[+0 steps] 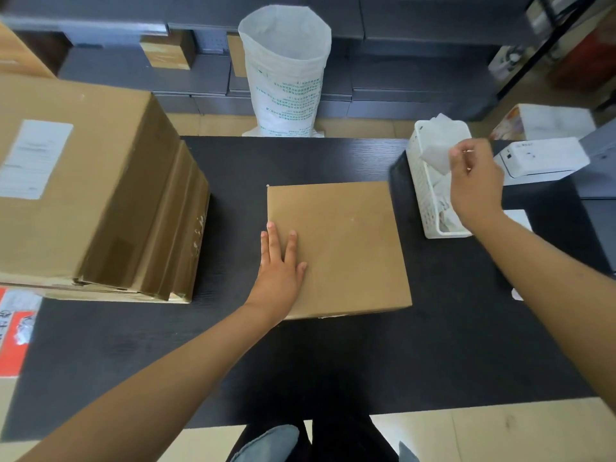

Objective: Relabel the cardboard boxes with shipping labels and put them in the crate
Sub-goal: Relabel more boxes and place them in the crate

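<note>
A plain cardboard box lies flat in the middle of the black counter. The left hand rests on the near left part of its top, with the fingers straight and spread, holding nothing. The right hand is raised over the white basket at the right side of the counter, and its fingers pinch a white paper sheet; it looks like a label, but I cannot tell this for sure. A big cardboard box with a white label on top stands at the left on the counter. A white label printer stands just behind the right hand. Behind the counter, a white woven sack stands open on the floor.
</note>
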### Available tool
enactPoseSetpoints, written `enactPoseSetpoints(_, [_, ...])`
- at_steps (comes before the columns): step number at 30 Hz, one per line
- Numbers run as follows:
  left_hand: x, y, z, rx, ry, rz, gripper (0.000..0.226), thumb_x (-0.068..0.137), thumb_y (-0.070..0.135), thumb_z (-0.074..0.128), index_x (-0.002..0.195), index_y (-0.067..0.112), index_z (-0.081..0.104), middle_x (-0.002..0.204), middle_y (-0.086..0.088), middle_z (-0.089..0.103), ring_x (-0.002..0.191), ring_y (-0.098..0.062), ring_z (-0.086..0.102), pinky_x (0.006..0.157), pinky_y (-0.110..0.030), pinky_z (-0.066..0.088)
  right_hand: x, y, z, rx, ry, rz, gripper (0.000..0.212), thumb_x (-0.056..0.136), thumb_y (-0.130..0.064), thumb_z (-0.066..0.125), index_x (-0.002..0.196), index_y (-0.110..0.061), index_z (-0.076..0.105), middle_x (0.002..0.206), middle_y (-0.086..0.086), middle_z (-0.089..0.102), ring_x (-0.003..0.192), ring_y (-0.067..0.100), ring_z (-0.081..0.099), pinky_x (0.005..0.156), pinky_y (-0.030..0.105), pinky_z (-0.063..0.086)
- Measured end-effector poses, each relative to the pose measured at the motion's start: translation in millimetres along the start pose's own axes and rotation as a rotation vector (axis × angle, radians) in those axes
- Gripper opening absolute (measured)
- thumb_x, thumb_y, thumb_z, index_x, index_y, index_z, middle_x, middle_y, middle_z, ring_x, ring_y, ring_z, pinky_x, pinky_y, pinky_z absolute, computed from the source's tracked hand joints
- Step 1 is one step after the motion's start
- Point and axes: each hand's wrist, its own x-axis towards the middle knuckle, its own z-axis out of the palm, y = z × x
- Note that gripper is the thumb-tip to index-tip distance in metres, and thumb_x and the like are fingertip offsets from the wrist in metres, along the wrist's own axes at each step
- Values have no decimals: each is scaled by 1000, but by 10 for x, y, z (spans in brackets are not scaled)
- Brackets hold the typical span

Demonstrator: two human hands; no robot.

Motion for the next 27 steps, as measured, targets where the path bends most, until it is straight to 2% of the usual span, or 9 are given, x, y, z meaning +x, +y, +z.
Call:
enactPoseSetpoints(2, [-12,-19,29,77,-13,1,63,103,37,27,153,15,-4,155,-16,-26,144,-34,-20,118,-41,4,-63,244,-146,-141,57,6,21,100,-26,43,111,-10,54,106,12,64,97,27,58,81,32,42])
enactPoseSetpoints(4, [-2,-27,77,118,-25,3,62,103,38,22,152,15,-9,153,-17,-30,143,-35,-21,118,-39,7,-148,508,-256,-189,131,62,22,100,-23,43,111,-7,53,106,19,64,97,34,58,77,31,39])
enactPoseSetpoints(6, [-1,-7,62,112,-32,-12,62,103,38,23,152,16,-9,153,-16,-31,143,-34,-22,118,-37,5,-207,734,-289,-215,129,112,21,100,-20,43,110,-4,53,102,24,65,94,40,58,75,34,39])
enactPoseSetpoints(8, [-12,20,37,95,-36,-20,62,103,38,24,152,16,-7,154,-15,-30,144,-33,-22,117,-37,4,-231,905,-238,-280,-20,147,18,99,-17,45,106,-4,54,101,26,64,92,42,57,74,36,40])
enactPoseSetpoints(11, [-23,61,-8,70,-52,-28,62,103,37,27,153,18,-4,154,-12,-30,144,-30,-21,117,-37,5,-261,1044,-105,-469,-434,122,18,95,-13,50,109,-3,56,110,26,61,100,42,55,84,42,44])
enactPoseSetpoints(13, [-24,76,-34,42,-53,-37,62,103,35,29,153,18,-2,155,-11,-30,144,-29,-21,117,-36,3,-237,1057,-71,-528,-543,59,26,92,-10,54,117,-2,53,116,26,58,106,41,53,90,43,43])
enactPoseSetpoints(15, [-31,88,-51,26,-51,-39,62,103,35,30,153,19,-1,155,-10,-30,144,-28,-22,116,-34,1,-191,1027,-78,-573,-564,49,35,91,-17,56,123,-4,53,121,24,57,111,41,51,94,43,42])
enactPoseSetpoints(19, [-39,86,-47,25,-46,-48,62,102,37,30,153,22,-2,155,-6,-30,145,-25,-22,116,-34,1,-149,1014,-89,-867,-583,-61,42,94,-35,46,130,-18,56,128,17,51,119,37,42,98,41,35])
enactPoseSetpoints(27, [-8,94,-88,159,-5,-26,61,101,36,35,153,16,9,158,-17,-14,146,-34,-11,119,-42,8,-264,950,-59,-881,-509,-106,38,93,-23,47,124,-5,57,121,19,52,114,36,43,96,42,36])
